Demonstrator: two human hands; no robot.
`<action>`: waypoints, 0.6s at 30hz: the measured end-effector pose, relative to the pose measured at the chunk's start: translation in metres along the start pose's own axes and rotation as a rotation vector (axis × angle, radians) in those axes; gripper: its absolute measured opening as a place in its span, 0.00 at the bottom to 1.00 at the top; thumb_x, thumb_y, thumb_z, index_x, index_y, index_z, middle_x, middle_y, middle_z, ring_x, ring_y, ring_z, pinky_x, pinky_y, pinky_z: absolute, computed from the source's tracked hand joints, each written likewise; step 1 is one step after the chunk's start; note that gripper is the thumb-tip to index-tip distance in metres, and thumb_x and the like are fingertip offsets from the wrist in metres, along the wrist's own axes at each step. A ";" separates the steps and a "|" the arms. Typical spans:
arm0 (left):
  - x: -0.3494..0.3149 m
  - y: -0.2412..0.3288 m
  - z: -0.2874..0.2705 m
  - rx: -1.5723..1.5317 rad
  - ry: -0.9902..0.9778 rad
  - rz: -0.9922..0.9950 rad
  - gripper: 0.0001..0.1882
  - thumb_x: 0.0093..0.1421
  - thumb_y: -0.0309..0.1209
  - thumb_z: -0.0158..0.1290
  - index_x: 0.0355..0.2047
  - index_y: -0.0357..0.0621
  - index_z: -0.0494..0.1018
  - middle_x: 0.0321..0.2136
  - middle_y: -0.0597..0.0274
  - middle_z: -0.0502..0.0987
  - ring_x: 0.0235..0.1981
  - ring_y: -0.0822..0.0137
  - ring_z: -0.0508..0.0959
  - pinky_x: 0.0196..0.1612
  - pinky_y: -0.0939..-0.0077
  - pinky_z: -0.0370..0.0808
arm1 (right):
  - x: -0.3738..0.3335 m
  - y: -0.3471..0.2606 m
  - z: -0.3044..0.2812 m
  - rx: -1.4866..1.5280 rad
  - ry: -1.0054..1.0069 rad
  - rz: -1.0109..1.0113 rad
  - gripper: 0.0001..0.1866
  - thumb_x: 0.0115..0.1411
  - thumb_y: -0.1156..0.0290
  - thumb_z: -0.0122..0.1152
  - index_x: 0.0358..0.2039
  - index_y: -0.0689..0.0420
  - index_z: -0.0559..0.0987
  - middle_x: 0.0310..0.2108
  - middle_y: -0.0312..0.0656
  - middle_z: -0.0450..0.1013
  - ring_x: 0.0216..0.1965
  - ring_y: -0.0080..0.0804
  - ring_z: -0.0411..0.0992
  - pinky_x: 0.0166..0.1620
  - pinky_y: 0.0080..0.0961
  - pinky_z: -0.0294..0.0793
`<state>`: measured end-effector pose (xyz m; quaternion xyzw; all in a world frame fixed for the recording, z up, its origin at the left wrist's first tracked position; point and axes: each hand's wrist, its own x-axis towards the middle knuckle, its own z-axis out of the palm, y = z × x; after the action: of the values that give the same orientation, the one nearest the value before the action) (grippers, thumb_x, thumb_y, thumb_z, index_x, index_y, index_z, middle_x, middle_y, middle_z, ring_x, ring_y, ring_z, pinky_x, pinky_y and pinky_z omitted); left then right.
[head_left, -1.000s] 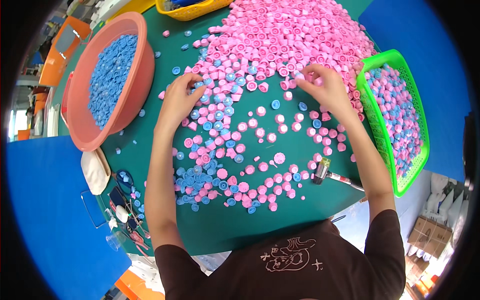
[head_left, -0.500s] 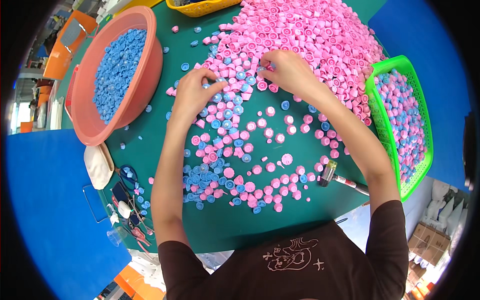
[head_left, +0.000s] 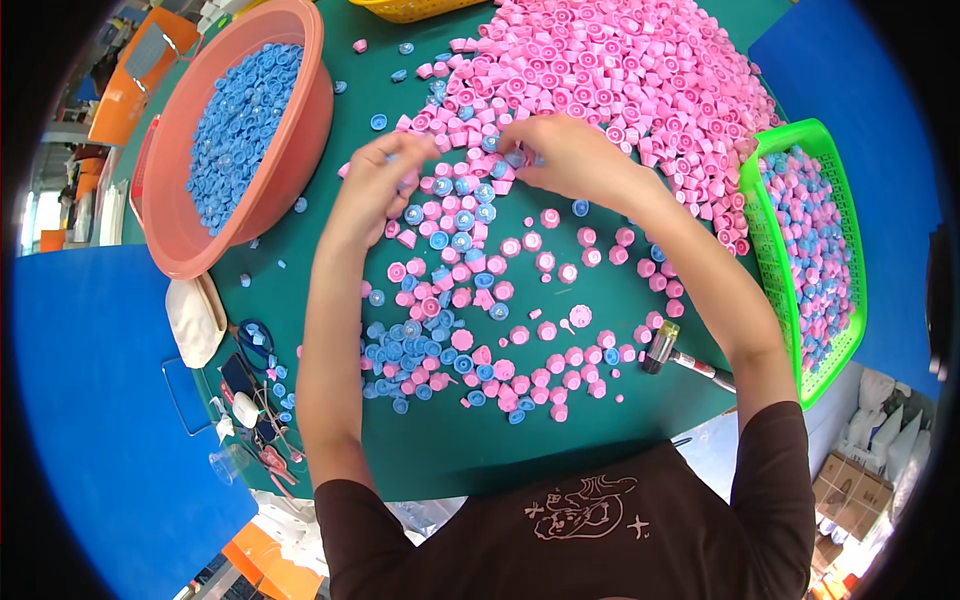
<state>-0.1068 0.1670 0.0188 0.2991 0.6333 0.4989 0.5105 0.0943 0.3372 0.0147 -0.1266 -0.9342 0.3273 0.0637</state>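
Many small pink cup-shaped plastic pieces (head_left: 610,75) form a large heap on the green table. In front of it, pink pieces stand in loose rows, several topped with blue round caps (head_left: 461,241). My left hand (head_left: 378,190) is over the left side of these rows, fingers curled together; something pink shows by the fingertips, but what they hold is unclear. At the heap's near edge, my right hand (head_left: 570,155) pinches a small blue cap (head_left: 515,157) between thumb and fingers. A pile of loose blue caps (head_left: 400,350) lies nearer to me, between my forearms.
On the left stands an orange-pink basin (head_left: 318,110) of blue caps. A green basket (head_left: 772,270) with mixed pink and blue pieces stands on the right. A small mallet (head_left: 662,347) lies beside my right forearm. Scissors (head_left: 256,338) and a white pouch (head_left: 195,322) sit at the left edge.
My left hand has moved left and slightly up, away from the blue-topped rows. The right hand has shifted a little left and down. The whole view has tilted slightly.
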 end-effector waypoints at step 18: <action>-0.075 0.003 0.145 0.559 0.237 0.912 0.22 0.44 0.22 0.65 0.43 0.40 0.77 0.27 0.64 0.77 0.29 0.69 0.76 0.31 0.78 0.72 | -0.119 -0.051 -0.015 1.271 -0.090 0.224 0.22 0.60 0.54 0.63 0.45 0.59 0.77 0.20 0.30 0.68 0.15 0.13 0.61 0.15 0.12 0.54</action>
<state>0.0524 0.1491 0.0504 0.6095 0.6009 0.5126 0.0687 0.2015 0.2742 0.0541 -0.1471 -0.5413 0.8262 0.0524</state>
